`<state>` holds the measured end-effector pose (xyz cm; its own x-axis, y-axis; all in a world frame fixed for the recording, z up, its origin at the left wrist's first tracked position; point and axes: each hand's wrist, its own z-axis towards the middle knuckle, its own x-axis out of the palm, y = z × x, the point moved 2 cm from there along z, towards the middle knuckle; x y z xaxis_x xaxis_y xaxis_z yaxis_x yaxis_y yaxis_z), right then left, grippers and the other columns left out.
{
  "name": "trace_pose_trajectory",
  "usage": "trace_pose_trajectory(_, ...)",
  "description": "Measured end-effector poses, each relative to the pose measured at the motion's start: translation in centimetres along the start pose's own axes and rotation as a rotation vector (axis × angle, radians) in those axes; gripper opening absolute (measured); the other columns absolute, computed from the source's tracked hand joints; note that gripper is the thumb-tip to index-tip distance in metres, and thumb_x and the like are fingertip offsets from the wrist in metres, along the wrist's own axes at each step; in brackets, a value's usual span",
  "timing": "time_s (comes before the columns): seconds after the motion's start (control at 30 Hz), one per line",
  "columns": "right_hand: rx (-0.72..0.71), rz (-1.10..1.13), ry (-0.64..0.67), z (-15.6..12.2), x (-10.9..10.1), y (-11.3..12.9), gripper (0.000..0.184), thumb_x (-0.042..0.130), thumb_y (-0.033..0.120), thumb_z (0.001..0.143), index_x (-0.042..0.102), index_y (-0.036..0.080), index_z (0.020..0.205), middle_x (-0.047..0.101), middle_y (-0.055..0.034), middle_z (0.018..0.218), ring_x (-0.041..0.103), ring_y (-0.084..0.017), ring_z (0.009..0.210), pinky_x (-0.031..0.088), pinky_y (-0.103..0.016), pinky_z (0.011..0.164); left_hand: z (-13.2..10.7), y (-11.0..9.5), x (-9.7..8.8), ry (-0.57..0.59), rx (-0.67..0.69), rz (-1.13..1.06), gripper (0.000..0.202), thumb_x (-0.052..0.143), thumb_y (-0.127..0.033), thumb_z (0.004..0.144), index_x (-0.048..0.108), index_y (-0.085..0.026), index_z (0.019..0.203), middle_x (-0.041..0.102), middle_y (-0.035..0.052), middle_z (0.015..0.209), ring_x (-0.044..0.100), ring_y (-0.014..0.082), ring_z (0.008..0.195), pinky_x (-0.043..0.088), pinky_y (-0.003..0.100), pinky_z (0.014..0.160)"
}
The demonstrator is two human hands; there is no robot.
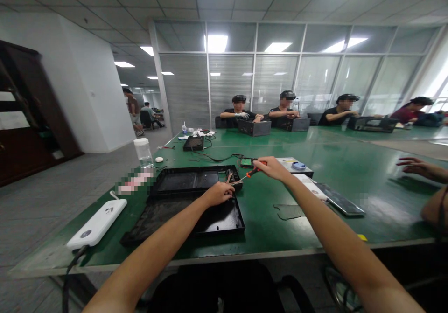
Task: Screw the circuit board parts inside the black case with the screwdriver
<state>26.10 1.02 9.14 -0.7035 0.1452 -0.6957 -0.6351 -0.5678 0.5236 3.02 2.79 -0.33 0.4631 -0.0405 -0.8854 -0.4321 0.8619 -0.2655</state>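
Note:
My left hand (219, 193) is closed, pinching a small part with thin wires at the far right corner of a black flat casing (175, 219) that lies in front of me. My right hand (273, 167) grips a small screwdriver with a red-orange handle (252, 171), its tip pointing left toward the part under my left hand. A second black casing half (192, 179) lies just behind the first. A small green circuit board (246, 163) sits on the green table (350, 173) behind my hands.
A white power bank (98, 222) with a cable lies at the left table edge, a clear bottle (143, 153) behind it. A dark flat panel (339, 201) and a white box (297, 166) lie right. Another person's hand (416, 167) rests far right. Several people sit across.

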Motion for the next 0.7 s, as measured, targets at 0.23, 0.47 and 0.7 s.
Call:
trace_pose_trajectory(0.23,0.398,0.957,-0.498,-2.4,5.7,-7.4,0.03,0.048,0.048,0.074,0.043,0.02,0.068,0.025,0.011,0.039,0.022,-0.005,0.029,0.019,-0.016,0.029,-0.2,-0.9,-0.2,0.034,-0.022,0.119,0.027,0.054,-0.014,0.074,0.052,-0.018,0.101,0.06,0.003,0.088,0.052,0.0171,0.088,0.034,0.031,0.081)
trace_pose_trajectory(0.47,0.467,1.313,-0.474,-2.4,7.5,-6.5,0.024,0.054,0.04,0.075,0.047,0.017,0.071,0.05,0.0025,0.057,0.042,-0.004,0.041,0.033,-0.014,0.032,0.1,-1.6,-0.9,0.074,0.044,0.161,0.014,0.048,-0.017,0.08,0.062,-0.017,0.082,0.063,0.0027,0.085,0.054,0.0142,0.084,0.035,0.026,0.082)
trace_pose_trajectory(0.7,0.39,1.256,-0.434,-2.4,6.9,-6.7,0.023,0.067,0.026,0.064,0.045,0.018,0.068,0.049,0.0048,0.058,0.047,-0.005,0.047,0.04,-0.015,0.04,-0.4,-2.8,-0.4,0.21,0.088,0.083,0.01,0.056,-0.016,0.073,0.066,-0.017,0.075,0.066,-0.0013,0.075,0.058,0.0092,0.071,0.039,0.017,0.071)
